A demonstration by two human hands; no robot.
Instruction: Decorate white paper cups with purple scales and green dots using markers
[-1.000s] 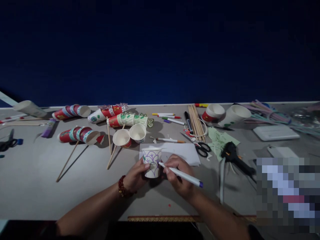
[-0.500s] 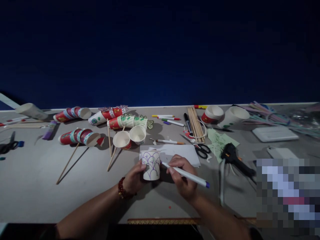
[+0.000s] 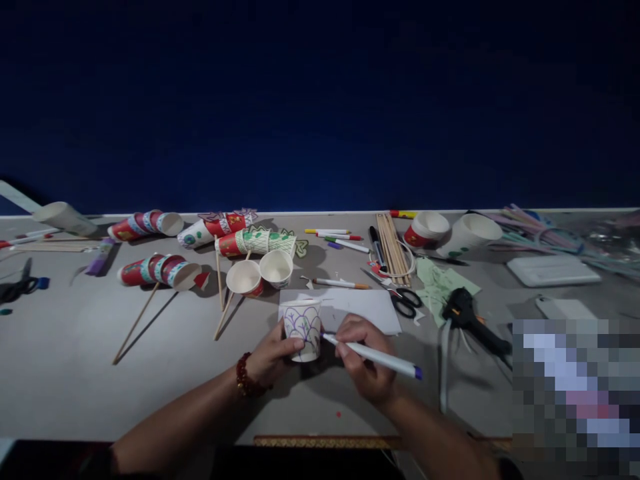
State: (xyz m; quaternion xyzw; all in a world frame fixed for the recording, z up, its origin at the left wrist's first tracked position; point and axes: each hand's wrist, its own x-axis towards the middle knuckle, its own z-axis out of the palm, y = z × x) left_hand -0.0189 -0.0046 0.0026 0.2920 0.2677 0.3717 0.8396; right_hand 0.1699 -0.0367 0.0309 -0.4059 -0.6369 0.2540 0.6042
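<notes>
A white paper cup [image 3: 306, 327] with purple scale-shaped lines stands upright in my left hand [image 3: 274, 353], whose thumb lies across its front; the fingers behind it are hidden. My right hand [image 3: 367, 357] grips a white marker [image 3: 385, 359] with a purple end. The marker's tip points left, at the cup's right side; I cannot tell whether it touches. Under and behind the cup lies a sheet of white paper [image 3: 357, 310]. Two open paper cups [image 3: 245, 277] stand just beyond, to the left.
Strings of joined cups [image 3: 160, 272] on sticks lie at the left. Black-handled scissors [image 3: 406, 303], wooden sticks [image 3: 393, 247] and several markers [image 3: 333, 232] lie behind the paper. A black glue gun [image 3: 467, 317] rests right of my right hand, near crumpled green paper [image 3: 435, 283].
The cup has turned in my left hand, its rim tipping slightly toward me, and my left thumb has slid further across its front. The marker has shifted slightly down.
</notes>
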